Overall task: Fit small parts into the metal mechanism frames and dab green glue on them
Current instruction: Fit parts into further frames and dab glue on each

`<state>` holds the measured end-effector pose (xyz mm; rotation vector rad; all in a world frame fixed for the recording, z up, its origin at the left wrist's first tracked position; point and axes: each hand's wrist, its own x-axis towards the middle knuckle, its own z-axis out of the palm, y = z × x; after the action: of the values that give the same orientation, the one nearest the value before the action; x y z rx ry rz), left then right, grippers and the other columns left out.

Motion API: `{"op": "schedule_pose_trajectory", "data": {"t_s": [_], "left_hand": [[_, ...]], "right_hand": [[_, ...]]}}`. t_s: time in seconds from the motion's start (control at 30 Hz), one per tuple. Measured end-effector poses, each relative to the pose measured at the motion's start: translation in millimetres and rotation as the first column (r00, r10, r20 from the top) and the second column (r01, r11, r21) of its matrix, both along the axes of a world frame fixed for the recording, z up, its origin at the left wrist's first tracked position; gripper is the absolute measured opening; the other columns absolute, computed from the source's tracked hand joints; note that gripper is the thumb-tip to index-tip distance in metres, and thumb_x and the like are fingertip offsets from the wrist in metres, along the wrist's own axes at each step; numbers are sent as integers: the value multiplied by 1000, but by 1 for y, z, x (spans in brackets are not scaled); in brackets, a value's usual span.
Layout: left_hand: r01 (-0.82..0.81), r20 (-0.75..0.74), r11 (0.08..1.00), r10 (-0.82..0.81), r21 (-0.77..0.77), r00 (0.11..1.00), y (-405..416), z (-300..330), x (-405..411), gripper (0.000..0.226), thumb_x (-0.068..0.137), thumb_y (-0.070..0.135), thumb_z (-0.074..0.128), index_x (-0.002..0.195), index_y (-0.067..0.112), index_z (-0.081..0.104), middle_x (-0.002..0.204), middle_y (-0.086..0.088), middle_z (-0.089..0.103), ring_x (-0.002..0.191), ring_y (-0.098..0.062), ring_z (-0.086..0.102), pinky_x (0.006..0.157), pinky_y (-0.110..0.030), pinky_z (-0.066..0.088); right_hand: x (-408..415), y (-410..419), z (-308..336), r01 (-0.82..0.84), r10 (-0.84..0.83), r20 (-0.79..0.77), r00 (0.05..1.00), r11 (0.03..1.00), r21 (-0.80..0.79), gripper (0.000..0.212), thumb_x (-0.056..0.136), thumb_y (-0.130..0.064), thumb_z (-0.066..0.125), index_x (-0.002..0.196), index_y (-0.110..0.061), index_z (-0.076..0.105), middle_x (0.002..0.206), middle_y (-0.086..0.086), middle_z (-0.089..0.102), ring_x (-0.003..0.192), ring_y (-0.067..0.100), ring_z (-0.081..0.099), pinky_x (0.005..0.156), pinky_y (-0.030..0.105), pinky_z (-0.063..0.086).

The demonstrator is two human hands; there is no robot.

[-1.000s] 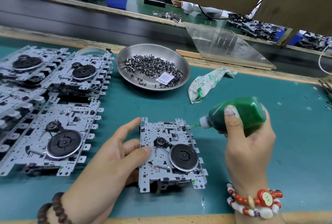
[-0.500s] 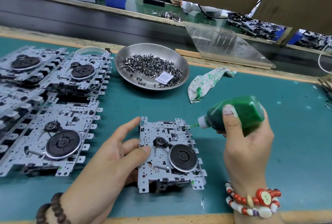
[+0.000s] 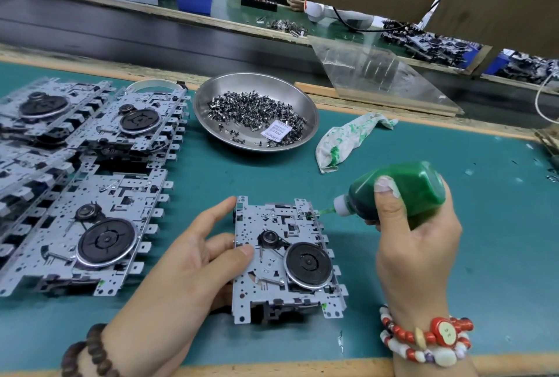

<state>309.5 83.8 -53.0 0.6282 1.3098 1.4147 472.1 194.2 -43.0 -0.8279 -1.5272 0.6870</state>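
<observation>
The right hand (image 3: 414, 243) is curled around a green glue bottle (image 3: 402, 190), thumb on top, and holds it tilted with the white nozzle (image 3: 340, 206) pointing left. The green tip touches the upper right edge of the metal mechanism frame (image 3: 284, 258), which lies flat on the teal mat (image 3: 453, 301) near the front edge of the bench.

The left hand (image 3: 187, 268) steadies this frame: the thumb presses on the left part of the plate, the index finger lies straight along its left side, and the other fingers seem to be under the edge. On the frame a black flywheel (image 3: 308, 264) sits lower right.

To the left lie more frames (image 3: 87, 225), some overlapping. Behind the frame stands a round steel dish (image 3: 257, 110) with small metal parts (image 3: 254, 113) and a white paper packet (image 3: 276, 131). A cloth with green stains (image 3: 344, 138) lies just right of the dish.
</observation>
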Motion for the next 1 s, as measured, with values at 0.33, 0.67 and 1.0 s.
{"op": "schedule_pose_trajectory", "data": {"t_s": [0.33, 0.67, 1.0], "left_hand": [[5, 2, 1000, -5, 22, 1000, 0, 0, 0, 64, 63, 19, 63, 123, 38, 51, 104, -10, 70, 100, -25, 66, 105, -46, 35], [-13, 1, 999, 12, 42, 1000, -1, 2, 2, 63, 71, 13, 75, 124, 34, 49, 100, -14, 70, 98, -29, 65, 99, -41, 41], [-13, -120, 993, 28, 119, 992, 5, -5, 9, 60, 88, 5, 52, 132, 42, 35, 92, 14, 72, 80, -7, 69, 64, -12, 51]], "right_hand": [[-1, -1, 2, -20, 20, -24, 1000, 999, -26, 17, 81, -38, 59, 86, -23, 54, 78, 19, 65, 74, 38, 67, 71, 55, 52], [-2, -2, 3, -19, 17, -61, 998, 999, -40, 16, 82, -37, 59, 86, -23, 53, 76, 19, 66, 73, 34, 68, 69, 46, 54], [-8, -2, 2, -334, 239, -291, 926, 878, -343, 37, 72, -55, 70, 78, -19, 66, 72, 4, 63, 62, 20, 53, 52, 18, 47]]}}
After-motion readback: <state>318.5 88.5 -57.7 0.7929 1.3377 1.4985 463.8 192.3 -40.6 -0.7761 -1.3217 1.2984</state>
